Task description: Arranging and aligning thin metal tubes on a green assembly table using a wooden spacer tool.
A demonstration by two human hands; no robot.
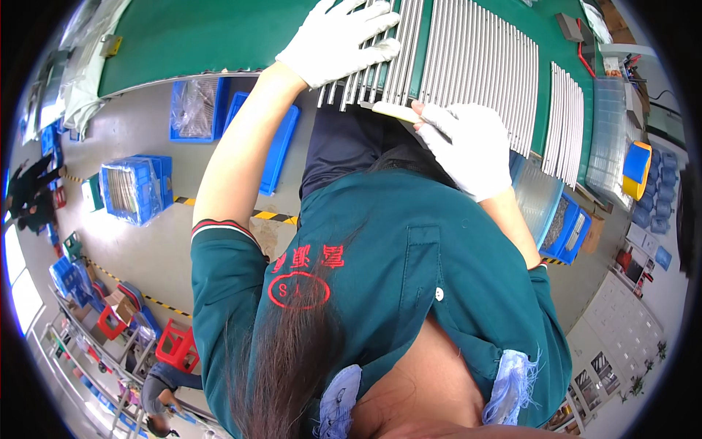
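Note:
Slim silvery metal rods lie in rows on a green tabletop (190, 36). My left hand (336, 44), in a white glove, rests with fingers spread on the leftmost rods (409, 44). Their near ends stick out past the table's front edge. My right hand (472, 146), also gloved, with some bare fingertips showing, grips a small tool with a pale yellow handle (395, 111). Its short metal tip points left and is close to the rod ends below my left hand; whether it touches them I cannot tell. A wide row of rods (479, 66) lies beyond my right hand.
A smaller batch of rods (561, 124) lies at the table's right. Beside it are a clear plastic box (608, 132) and a yellow-and-blue roll (636, 170). Blue crates (135, 186) stand on the floor at left, one blue bin (567, 230) at right. Another person (164, 391) is at lower left.

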